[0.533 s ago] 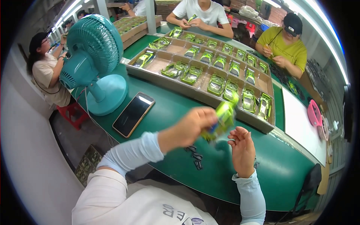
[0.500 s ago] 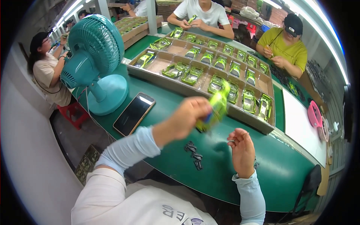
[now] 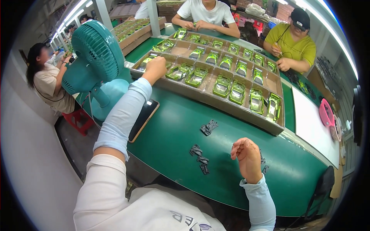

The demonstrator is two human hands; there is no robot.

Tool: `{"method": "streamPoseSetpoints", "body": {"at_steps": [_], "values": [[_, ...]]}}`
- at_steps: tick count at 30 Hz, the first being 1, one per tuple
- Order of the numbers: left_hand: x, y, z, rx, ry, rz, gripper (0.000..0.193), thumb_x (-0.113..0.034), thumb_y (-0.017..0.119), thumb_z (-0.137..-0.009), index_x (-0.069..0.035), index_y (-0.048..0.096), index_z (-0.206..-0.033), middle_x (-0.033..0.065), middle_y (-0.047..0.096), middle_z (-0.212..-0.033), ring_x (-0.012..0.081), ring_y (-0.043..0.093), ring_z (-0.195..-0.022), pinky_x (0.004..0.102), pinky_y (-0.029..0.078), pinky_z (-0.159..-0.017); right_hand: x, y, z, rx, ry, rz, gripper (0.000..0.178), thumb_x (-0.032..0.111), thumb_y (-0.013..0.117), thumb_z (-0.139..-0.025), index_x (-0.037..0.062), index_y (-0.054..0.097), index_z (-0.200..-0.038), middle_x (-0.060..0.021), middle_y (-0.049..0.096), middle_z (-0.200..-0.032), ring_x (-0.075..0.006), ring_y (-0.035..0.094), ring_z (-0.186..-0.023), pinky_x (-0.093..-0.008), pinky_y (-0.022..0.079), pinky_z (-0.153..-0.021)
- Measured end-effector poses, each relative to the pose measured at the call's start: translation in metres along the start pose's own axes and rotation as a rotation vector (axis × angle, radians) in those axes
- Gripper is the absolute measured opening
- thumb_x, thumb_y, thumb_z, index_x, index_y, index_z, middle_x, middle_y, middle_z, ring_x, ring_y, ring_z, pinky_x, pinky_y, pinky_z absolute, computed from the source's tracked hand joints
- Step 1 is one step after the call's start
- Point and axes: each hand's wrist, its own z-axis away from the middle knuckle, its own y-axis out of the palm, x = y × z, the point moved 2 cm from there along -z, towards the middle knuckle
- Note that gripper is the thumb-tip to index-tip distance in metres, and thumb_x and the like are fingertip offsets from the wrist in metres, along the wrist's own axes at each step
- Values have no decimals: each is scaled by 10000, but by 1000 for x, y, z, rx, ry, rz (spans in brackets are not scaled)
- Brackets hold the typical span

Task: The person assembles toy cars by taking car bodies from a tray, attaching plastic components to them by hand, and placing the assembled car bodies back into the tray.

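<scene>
My left hand (image 3: pixel 155 68) reaches over the left end of a cardboard tray (image 3: pixel 235 109), its fingers curled down beside a lime-green toy car body (image 3: pixel 146 61). The hand hides whatever is under its fingers. Near the front of the green table my right hand (image 3: pixel 246 158) is raised, fingers loosely bent and thumb apart, with nothing seen in it. Small black plastic parts (image 3: pixel 199 158) lie to its left, with another black cluster (image 3: pixel 209 128) closer to the tray. More black pieces (image 3: pixel 264 161) show partly behind the right hand. Several green car bodies (image 3: pixel 241 68) fill the tray's compartments.
A teal fan (image 3: pixel 98 50) stands at the left, and a phone (image 3: pixel 146 117) lies partly under my left forearm. Across the table sit two people. A white board (image 3: pixel 314 123) and a pink basket (image 3: pixel 326 112) are at the right.
My left hand has swung away from the table's middle to the tray's far left end, and the green car body it held is no longer distinctly visible. My right hand has barely moved.
</scene>
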Motion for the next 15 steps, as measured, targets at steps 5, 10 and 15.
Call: {"method": "streamPoseSetpoints", "body": {"at_steps": [5,10,15], "values": [[11,12,-34,140,-55,269,216,-209,543,-755,-14,618,-811,195,604,-882,357,593,-775,450,471,-695,-1,-1,0,-10,45,60,235,221,486,-865,0,561,-835,-71,573,-697,-111,507,-599,-232,413,-567],[82,25,-41,-4,-308,-157,328,-257,494,-785,-54,582,-1029,137,536,-1053,334,491,-1019,420,407,-823,-10,6,-10,-46,103,262,167,173,538,-833,9,569,-841,-57,578,-703,-102,517,-621,-222,414,-581],[65,28,-38,186,-369,-130,408,-312,623,-740,-52,572,-1052,144,502,-1106,334,462,-1063,461,383,-847,-16,15,-25,-130,123,543,113,104,564,-798,13,572,-866,-74,589,-752,-138,546,-647,-238,435,-615]]}}
